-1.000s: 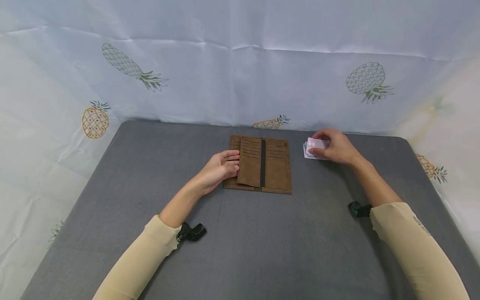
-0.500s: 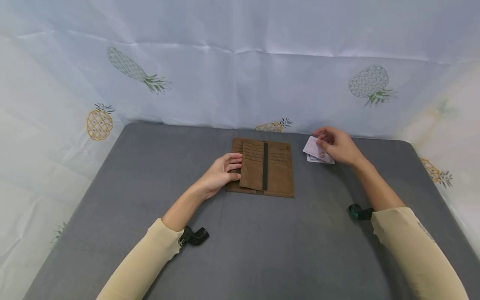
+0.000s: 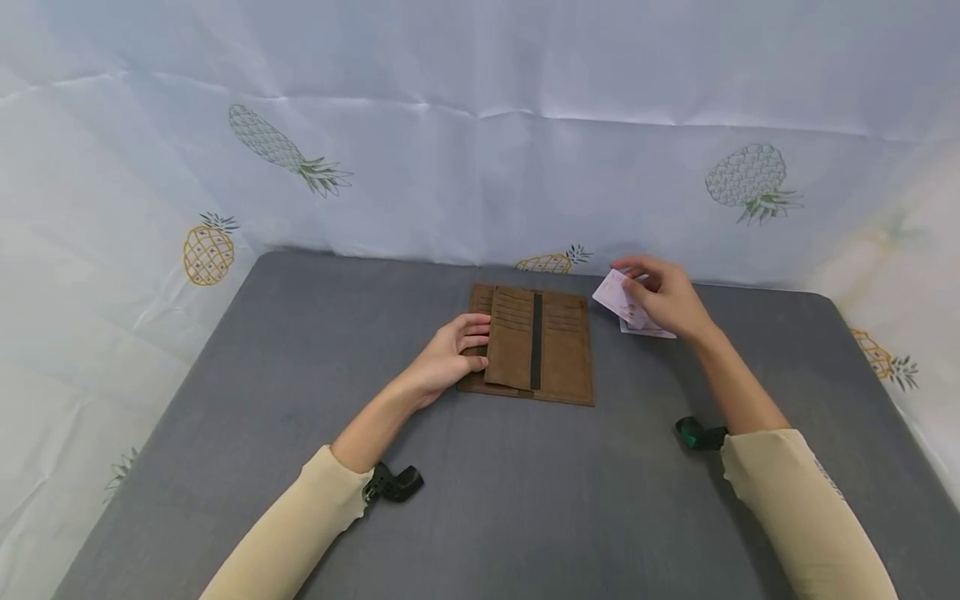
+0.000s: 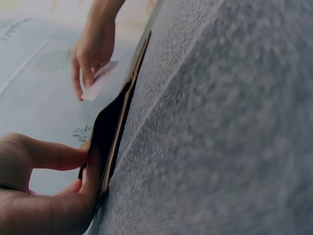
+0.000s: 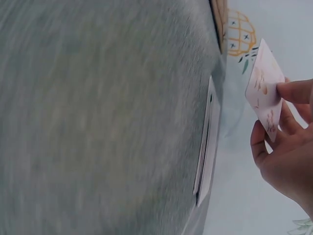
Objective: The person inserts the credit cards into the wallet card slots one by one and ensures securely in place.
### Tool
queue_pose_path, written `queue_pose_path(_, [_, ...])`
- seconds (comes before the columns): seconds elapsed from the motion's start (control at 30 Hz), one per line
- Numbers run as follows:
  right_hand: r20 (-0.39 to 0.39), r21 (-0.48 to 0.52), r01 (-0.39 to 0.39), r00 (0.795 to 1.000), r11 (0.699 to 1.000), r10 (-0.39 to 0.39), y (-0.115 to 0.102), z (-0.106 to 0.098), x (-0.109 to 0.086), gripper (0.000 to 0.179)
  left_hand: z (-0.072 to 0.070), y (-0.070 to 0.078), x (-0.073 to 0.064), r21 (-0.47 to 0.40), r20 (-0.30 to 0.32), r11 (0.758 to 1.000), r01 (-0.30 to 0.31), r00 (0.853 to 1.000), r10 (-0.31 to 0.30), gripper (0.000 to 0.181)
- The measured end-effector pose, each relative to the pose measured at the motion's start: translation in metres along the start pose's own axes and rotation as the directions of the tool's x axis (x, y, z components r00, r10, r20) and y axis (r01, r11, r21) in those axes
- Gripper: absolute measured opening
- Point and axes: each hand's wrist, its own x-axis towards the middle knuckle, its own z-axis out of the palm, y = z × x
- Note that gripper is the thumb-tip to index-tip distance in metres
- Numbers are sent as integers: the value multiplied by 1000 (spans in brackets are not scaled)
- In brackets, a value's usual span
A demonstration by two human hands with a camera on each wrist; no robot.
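Note:
A brown wallet [image 3: 566, 362] lies opened out on the grey table, its inner flap lined with card slots. My left hand [image 3: 442, 360] pinches the left edge of that flap and holds it up a little. In the left wrist view the wallet [image 4: 128, 98] gapes along this edge, with fingertips at its dark inside. To the right, my right hand [image 3: 670, 302] pinches a pale pink card [image 3: 612, 292] between thumb and fingers. Below it a small stack of cards [image 3: 654, 332] lies on the table; the right wrist view shows the held card [image 5: 264, 85] apart from the stack [image 5: 207, 147].
A white curtain [image 3: 420, 183] printed with pineapples hangs along the back and sides of the grey table [image 3: 517, 500]. A black wrist camera sits on the left wrist [image 3: 393, 483], another on the right wrist [image 3: 699, 433].
My right hand has picked the top card off the stack, tilted it and moved it slightly left toward the wallet. The left hand stays at the wallet's flap.

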Motion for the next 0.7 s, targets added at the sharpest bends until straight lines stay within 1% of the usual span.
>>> queue_pose_path(0.13, [-28,16,-35,999,999,36,-5,5,-1,34,4,-1,-2,36,-18,999,-14,1000,15,69])
queue_pose_path(0.2, [-52,30,-55,997,998,56,-9,9,-1,35,6,0,-4,41,-27,999,-18,999,19,69])
queue_pose_path(0.43, [-124,123,-82,987,989,97,-19,20,-2,36,14,3,-11,68,-32,998,-7,999,9,70])
queue_pose_path(0.53, [-141,136,-95,983,986,115,-19,22,-4,34,16,4,-12,78,-28,997,-9,1000,11,70])
queue_pose_path(0.7, [-143,150,-125,979,981,147,-21,23,-6,32,15,5,-12,91,-17,996,-13,1000,14,71])
